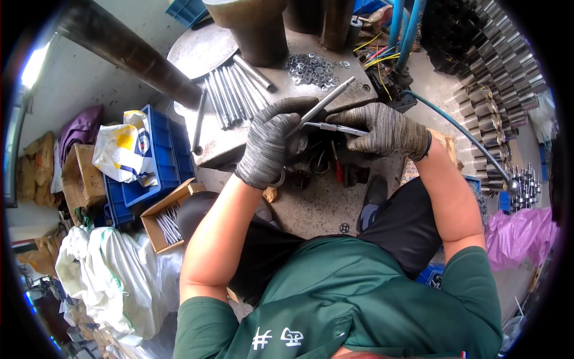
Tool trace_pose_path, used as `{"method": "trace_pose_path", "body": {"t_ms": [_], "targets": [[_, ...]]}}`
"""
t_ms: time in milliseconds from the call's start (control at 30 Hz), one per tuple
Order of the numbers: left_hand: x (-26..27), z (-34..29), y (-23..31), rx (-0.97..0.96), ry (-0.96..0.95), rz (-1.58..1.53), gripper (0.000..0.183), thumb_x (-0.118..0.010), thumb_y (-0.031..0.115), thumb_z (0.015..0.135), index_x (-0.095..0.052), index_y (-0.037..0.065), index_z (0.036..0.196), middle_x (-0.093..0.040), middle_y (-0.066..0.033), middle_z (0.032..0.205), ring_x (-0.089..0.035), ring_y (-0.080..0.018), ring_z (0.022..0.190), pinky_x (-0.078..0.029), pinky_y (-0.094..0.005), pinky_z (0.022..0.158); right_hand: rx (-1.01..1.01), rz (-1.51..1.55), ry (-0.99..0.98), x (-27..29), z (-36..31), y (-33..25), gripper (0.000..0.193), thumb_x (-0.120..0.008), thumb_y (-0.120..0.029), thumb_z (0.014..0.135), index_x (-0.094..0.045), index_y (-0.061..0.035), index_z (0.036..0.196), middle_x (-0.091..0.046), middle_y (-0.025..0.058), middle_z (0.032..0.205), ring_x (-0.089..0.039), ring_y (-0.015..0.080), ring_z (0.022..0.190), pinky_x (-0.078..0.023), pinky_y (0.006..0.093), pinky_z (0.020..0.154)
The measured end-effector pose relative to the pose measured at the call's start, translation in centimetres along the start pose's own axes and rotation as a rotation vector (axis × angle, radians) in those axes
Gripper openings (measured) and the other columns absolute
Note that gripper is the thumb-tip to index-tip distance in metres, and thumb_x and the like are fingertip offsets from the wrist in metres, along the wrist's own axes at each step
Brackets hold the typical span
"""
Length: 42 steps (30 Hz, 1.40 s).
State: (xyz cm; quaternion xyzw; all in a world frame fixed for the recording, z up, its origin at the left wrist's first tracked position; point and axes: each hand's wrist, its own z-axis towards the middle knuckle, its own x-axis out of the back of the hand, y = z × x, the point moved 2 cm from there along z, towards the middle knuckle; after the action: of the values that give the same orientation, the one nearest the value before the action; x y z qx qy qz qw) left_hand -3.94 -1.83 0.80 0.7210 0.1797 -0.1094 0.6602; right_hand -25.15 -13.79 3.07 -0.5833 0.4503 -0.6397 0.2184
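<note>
- Clasping tilted metal rod (329,97) in left gloved grip (266,142), over near edge of bench (224,143).
- Pinching slimmer metal piece (338,127) in right gloved grip (391,128), pointed toward rod.
- Noted on bench beyond: parallel metal bars (232,96), heaped small rings (314,70) rightward.

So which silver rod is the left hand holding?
The silver rod slanting up and right from the left hand in its grey glove; the other rods lie side by side on the table.
</note>
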Motion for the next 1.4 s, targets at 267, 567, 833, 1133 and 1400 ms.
{"method": "trace_pose_path", "body": {"t_ms": [267, 567, 833, 1133, 1400], "targets": [[0.5, 0.4, -0.8, 0.092, -0.075, -0.396, 0.046, -0.058, 0.010, 0.096, -0.054, -0.010, 0.138, -0.070, -0.0275, 0.119, -0.052, -0.0067, 0.046, -0.041, -0.0160, 0.039, -0.006, 0.017, 0.017, -0.1, 0.1, 0.0, 0.062, -0.075, -0.009, 0.078, -0.063, -0.0066, 0.140, -0.073, 0.0132, 0.119, -0.067, 0.0188, 0.110, -0.052, 0.0346, 0.098], [0.6, 0.6, -1.6, 0.101, -0.092, -0.454, 0.046, -0.060, 0.015, 0.103, -0.049, -0.005, 0.143, -0.069, -0.0284, 0.122, -0.051, -0.0064, 0.045, -0.040, -0.0160, 0.038, -0.034, 0.040, 0.017, 0.8, -0.2, -0.2, 0.062, -0.073, -0.008, 0.080, -0.063, -0.0083, 0.141, -0.073, 0.0108, 0.117, -0.068, 0.0193, 0.108, -0.052, 0.0357, 0.097], [0.5, 1.3, -1.4, 0.086, -0.226, -0.631, 0.051, -0.060, 0.020, 0.104, -0.047, -0.007, 0.145, -0.072, -0.0209, 0.115, -0.046, -0.0041, 0.045, -0.039, -0.0170, 0.040, -0.110, 0.078, -0.007, -0.7, 0.0, 0.9, 0.070, -0.070, -0.009, 0.082, -0.056, -0.0164, 0.150, -0.072, 0.0094, 0.111, -0.065, 0.0154, 0.098, -0.054, 0.0341, 0.090], [-0.2, 0.9, -0.8, 0.076, 0.043, -0.487, 0.042, -0.047, 0.005, 0.095, -0.052, -0.006, 0.136, -0.071, -0.0243, 0.108, -0.050, -0.0073, 0.045, -0.044, -0.0193, 0.043, 0.023, 0.020, 0.047, -1.0, 0.2, 0.5, 0.071, -0.069, -0.010, 0.082, -0.055, -0.0205, 0.151, -0.073, 0.0133, 0.110, -0.068, 0.0177, 0.093, -0.055, 0.0356, 0.086], [-0.4, 0.7, -0.4, 0.096, 0.094, -0.420, 0.050, -0.048, 0.007, 0.094, -0.048, -0.002, 0.143, -0.070, -0.0223, 0.116, -0.054, -0.0082, 0.045, -0.043, -0.0196, 0.039, -0.158, 0.086, -0.012, -1.2, 0.2, -0.5, 0.070, -0.067, -0.010, 0.084, -0.053, -0.0212, 0.151, -0.073, 0.0146, 0.105, -0.069, 0.0194, 0.086, -0.056, 0.0355, 0.082]]}}
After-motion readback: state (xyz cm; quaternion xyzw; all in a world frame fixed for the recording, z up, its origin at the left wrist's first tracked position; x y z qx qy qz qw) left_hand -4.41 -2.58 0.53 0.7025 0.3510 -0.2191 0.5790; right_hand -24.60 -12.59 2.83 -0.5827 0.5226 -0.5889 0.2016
